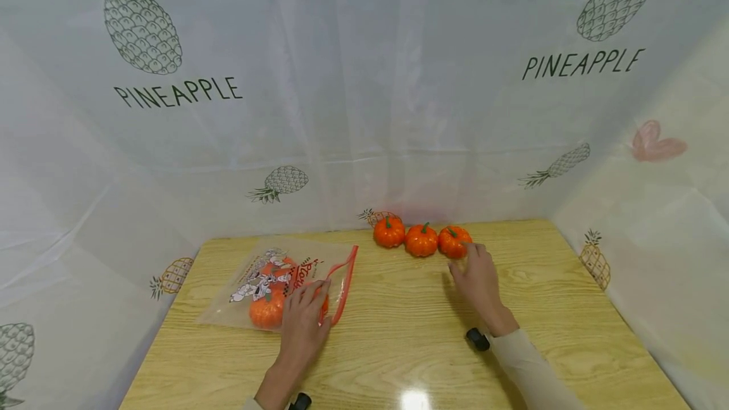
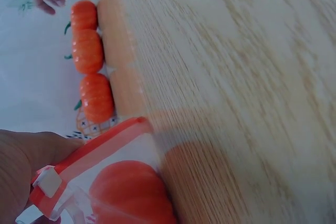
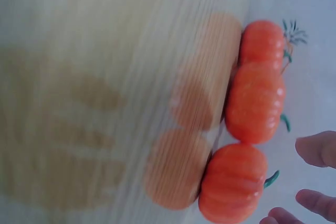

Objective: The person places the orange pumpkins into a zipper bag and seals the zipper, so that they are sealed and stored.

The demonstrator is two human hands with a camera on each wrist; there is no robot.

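Observation:
A clear zip bag (image 1: 228, 316) with a red zip strip, white slider and printed cartoon figures lies on its side at the left, with orange toy pumpkins (image 1: 266, 312) inside. My left hand (image 1: 304, 321) lies over the bag's mouth end and holds its edge near the slider (image 2: 49, 182); the fingertips are partly hidden. Along the back of the table stand three glossy orange pumpkins with green stems: a left one (image 1: 390, 233), a middle one (image 1: 421, 241) and a right one (image 1: 454, 242). Beside the right pumpkin is my right hand (image 1: 479, 280), fingers spread and holding nothing.
The light wooden table (image 1: 393, 340) ends at the back against a white hanging cloth (image 1: 353, 112) printed with pineapples. This cloth also rises at both sides. The pumpkins stand close to it. A dark wrist device (image 1: 477, 339) sits at my right wrist.

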